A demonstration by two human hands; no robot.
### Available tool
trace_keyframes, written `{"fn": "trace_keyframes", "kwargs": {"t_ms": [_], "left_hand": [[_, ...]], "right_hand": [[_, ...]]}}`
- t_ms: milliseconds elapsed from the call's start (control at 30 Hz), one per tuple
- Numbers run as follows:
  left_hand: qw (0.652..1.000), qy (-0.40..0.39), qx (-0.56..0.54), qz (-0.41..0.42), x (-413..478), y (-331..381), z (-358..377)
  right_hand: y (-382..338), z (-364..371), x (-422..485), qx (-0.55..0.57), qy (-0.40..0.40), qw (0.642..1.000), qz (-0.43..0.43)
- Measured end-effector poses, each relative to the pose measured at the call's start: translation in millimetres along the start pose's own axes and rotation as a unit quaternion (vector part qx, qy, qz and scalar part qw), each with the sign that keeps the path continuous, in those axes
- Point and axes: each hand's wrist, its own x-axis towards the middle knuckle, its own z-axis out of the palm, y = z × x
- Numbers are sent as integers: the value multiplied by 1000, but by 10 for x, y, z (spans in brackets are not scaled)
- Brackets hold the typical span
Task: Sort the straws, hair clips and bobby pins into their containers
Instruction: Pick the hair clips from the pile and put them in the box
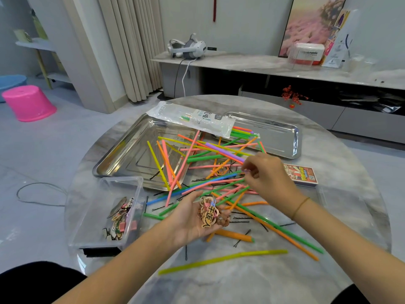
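Colourful straws (pixel 203 159) and black bobby pins (pixel 241 221) strewn together; hair clips (pixel 119 216) heaped in clear box (pixel 105 194).

The left hand (pixel 188 222) carries hair clips (pixel 208 216), palm up, above straws (pixel 203 159).

Round marbled table (pixel 241 277), bearing a red printed box (pixel 301 173) at its right edge; pink upturned stool (pixel 28 103) on the floor at left, blue basin (pixel 11 82) behind it; thin cable loop (pixel 39 194) on the floor; beige curtain (pixel 131 51); white headset (pixel 190 48) on a marbled ledge (pixel 241 62); framed picture (pixel 311 23) leaning at right, white box (pixel 306 54) before it; red flower sprig (pixel 292 96) below.
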Motion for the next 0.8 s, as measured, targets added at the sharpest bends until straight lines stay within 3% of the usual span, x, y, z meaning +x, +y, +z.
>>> {"fn": "trace_keyframes", "kwargs": {"t_ms": [100, 233, 500, 667, 800], "left_hand": [[1000, -7, 24, 8, -2, -5, 5], [999, 3, 41, 24, -17, -3, -17], [997, 57, -1, 51, 31, 37, -99], [996, 60, -37, 58, 27, 62, -107], [995, 74, -29, 62, 29, 91, -155]], "right_hand": [[-277, 31, -91, 126, -41, 986, -97], [-542, 147, -236, 208, -78, 967, -122], [-635, 266, -366, 103, -73, 967, -219], [-655, 293, -334, 204, -30, 970, -132], [-454, 327, -159, 100, 13, 994, -53]]}}
